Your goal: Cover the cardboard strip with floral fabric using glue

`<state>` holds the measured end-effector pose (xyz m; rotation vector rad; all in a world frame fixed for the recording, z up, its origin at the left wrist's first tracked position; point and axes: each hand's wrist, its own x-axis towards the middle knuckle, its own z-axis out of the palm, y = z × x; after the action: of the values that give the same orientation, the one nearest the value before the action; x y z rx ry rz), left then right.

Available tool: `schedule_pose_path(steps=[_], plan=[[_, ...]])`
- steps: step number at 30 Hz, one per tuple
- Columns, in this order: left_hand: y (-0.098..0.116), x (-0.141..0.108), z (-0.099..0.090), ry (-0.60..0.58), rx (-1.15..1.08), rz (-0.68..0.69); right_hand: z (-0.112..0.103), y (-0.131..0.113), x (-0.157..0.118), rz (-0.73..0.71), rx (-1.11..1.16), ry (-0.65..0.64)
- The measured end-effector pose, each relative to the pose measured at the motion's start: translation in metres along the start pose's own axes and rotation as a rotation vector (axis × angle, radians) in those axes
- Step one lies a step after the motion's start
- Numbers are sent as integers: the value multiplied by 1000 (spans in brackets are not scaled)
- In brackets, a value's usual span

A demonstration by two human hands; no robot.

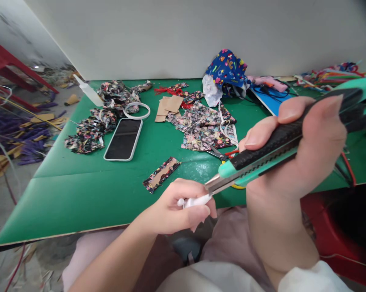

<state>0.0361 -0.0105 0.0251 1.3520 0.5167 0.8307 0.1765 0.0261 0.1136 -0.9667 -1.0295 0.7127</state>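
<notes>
My left hand [183, 207] pinches a small white nozzle-like piece [198, 200] between thumb and fingers, above the table's front edge. In my right hand [304, 150] is a black and green utility knife [259, 156], its metal tip touching or very near the white piece. Just beyond my left hand lies a floral fabric strip with brown card [162, 174]. Scissors [217, 153] with red handles lie partly behind the knife. Floral fabric pieces [204, 125] are spread behind them.
On the green table [79, 194] are a phone [124, 140], a white ring [137, 110], crumpled floral fabric [93, 127], brown cards [169, 106], a white bottle [90, 93] and a blue patterned cloth [225, 73]. A red stool [335, 235] stands at the right.
</notes>
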Motion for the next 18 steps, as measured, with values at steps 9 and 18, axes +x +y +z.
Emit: schedule_pose_path(steps=[9, 18], plan=[[-1, 0, -1, 82, 31, 46, -7, 8, 0, -123, -67, -13], [11, 3, 1, 320, 536, 273, -7, 14, 5, -120, 65, -24]])
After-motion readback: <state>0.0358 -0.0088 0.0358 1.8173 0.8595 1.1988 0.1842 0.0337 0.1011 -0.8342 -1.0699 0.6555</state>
